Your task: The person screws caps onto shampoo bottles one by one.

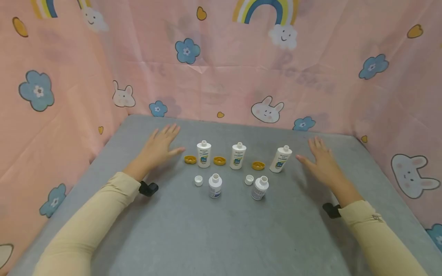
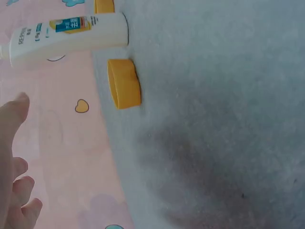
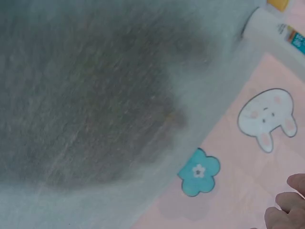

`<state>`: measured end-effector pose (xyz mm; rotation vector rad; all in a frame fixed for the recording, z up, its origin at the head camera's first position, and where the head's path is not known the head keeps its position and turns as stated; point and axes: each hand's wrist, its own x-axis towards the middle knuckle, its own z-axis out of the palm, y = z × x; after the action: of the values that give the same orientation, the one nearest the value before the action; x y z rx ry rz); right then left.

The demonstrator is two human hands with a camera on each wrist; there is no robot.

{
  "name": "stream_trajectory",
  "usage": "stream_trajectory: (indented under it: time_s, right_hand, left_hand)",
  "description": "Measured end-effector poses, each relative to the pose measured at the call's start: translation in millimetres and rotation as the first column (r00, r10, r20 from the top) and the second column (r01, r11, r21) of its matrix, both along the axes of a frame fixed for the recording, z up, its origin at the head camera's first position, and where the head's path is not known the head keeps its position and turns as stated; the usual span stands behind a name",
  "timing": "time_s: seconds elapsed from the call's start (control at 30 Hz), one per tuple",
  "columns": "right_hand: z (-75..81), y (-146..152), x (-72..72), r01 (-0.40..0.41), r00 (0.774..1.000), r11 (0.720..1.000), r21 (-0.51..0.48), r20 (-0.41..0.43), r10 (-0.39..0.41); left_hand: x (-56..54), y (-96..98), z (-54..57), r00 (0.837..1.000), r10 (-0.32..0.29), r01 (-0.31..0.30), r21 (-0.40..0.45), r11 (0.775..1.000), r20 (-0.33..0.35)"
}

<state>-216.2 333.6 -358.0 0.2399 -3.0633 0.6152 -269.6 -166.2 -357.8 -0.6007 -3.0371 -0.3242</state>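
My left hand [image 1: 157, 149] hovers at the left, fingers spread, thumb near a yellow cap [image 1: 190, 159]; it holds nothing. At the right my right hand [image 1: 322, 161] is spread too, thumb pointing at the rightmost lotion bottle [image 1: 281, 159] without touching it. Two more white lotion bottles, one at left [image 1: 204, 154] and one in the middle [image 1: 238, 156], stand uncapped in the same row. Between them lie a second yellow cap [image 1: 219, 161] and a third [image 1: 258, 165]. In front are two small uncapped white bottles [image 1: 215, 186] [image 1: 260, 188] with white screw caps [image 1: 198, 181] [image 1: 249, 180] beside them.
The grey table [image 1: 193, 237] is bordered at the back and sides by a pink printed curtain [image 1: 214, 84]. Black wrist cameras hang below the left cuff [image 1: 148, 188] and the right cuff [image 1: 331, 210].
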Motion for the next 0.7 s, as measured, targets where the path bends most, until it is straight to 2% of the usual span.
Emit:
stream_trajectory:
  time_s: [0.37, 0.7]
  right_hand:
    - [3.8, -8, 14.1, -0.022, 1.000, 1.000, -0.021, -0.015, 0.022]
    - [9.2, -27, 28.8, -0.062, 0.998, 0.998, -0.007, -0.028, 0.061]
  left_hand:
    - [20.0, 4.0, -1.6, 0.999, -0.038, 0.038, 0.039, 0.999, 0.010]
    - [33.4, 6.5, -9.1, 0.998, -0.064, 0.064, 0.052, 0.997, 0.003]
